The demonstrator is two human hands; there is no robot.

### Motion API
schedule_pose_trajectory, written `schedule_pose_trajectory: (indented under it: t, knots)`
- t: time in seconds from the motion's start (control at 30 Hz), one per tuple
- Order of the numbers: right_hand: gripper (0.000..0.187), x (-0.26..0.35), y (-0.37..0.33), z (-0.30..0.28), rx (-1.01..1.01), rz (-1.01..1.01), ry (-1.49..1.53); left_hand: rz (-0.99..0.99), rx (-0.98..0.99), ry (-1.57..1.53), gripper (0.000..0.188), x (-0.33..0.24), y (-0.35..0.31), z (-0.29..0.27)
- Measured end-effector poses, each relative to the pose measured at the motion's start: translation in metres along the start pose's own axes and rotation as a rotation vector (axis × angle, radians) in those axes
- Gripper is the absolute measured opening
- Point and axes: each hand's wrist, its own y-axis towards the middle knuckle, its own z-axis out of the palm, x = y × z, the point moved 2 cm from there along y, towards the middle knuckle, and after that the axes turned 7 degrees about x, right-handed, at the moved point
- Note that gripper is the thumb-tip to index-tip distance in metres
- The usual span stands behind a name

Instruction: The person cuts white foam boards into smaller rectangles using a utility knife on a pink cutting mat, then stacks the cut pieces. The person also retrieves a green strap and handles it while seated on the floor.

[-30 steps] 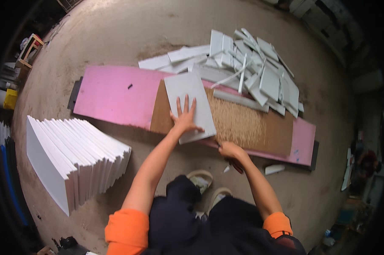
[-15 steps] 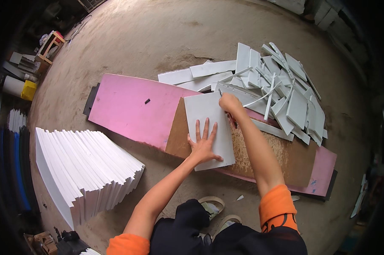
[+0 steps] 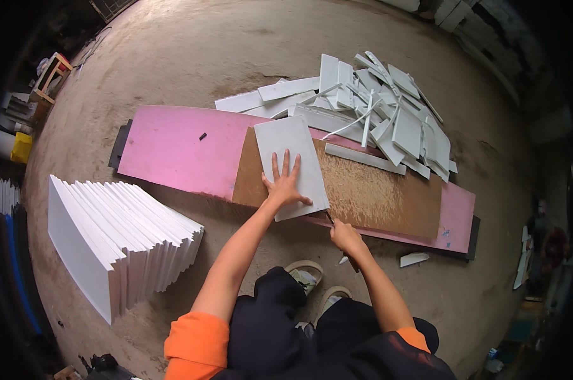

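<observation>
My left hand (image 3: 285,185) lies with spread fingers on a white rectangular panel (image 3: 286,139), pressing it against a worn brown board (image 3: 381,196). Just off the panel's near right corner, my right hand (image 3: 346,237) is closed around the handle of a knife (image 3: 329,216). The dark, narrow blade points at that corner; whether it touches the panel I cannot tell. Beneath the brown board runs a long pink board (image 3: 178,149), showing at both ends. A loose white strip (image 3: 365,159) rests on the brown board to the right of the panel.
Behind the boards lies a heap of white offcuts (image 3: 407,130). A tall stack of white panels (image 3: 125,244) stands on the floor at left. One small white scrap (image 3: 414,259) is on the floor near the pink board's right end. A short black piece (image 3: 203,136) sits on the pink board.
My right hand has drawn the knife toward me, from the panel's far end down its right side and past the near corner. The left hand keeps its place on the panel.
</observation>
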Motion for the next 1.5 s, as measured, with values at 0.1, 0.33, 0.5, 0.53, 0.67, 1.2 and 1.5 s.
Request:
schedule_pose_trajectory:
  t: [0.1,0.33,0.5,0.53,0.67,1.2,1.5]
  knots:
    - [0.029,-0.013,0.003,-0.013,0.118,-0.063,0.041,0.044,-0.02,-0.015,0.135,-0.006,0.002,0.002]
    - [0.026,-0.009,0.064,-0.045,-0.228,-0.167,0.551,0.133,-0.332,-0.056,0.085,0.002,-0.003,0.016]
    - [0.023,0.036,0.1,-0.051,-0.228,-0.225,0.787,0.12,-0.456,-0.245,0.061,0.013,-0.003,0.016]
    - [0.025,0.031,0.107,-0.05,-0.183,-0.225,0.848,0.096,-0.452,-0.313,0.061,0.012,-0.002,0.015]
    - [0.023,0.022,0.118,-0.051,-0.023,-0.282,0.928,-0.097,-0.444,-0.38,0.066,-0.013,-0.001,-0.008]
    - [0.023,0.01,-0.02,-0.18,-0.66,-0.489,0.425,0.194,-0.791,-0.24,0.059,-0.034,0.011,-0.13]
    - [0.02,-0.01,-0.12,-0.19,-0.873,-0.512,0.495,0.644,-0.451,-0.332,0.028,-0.134,-0.065,-0.242]
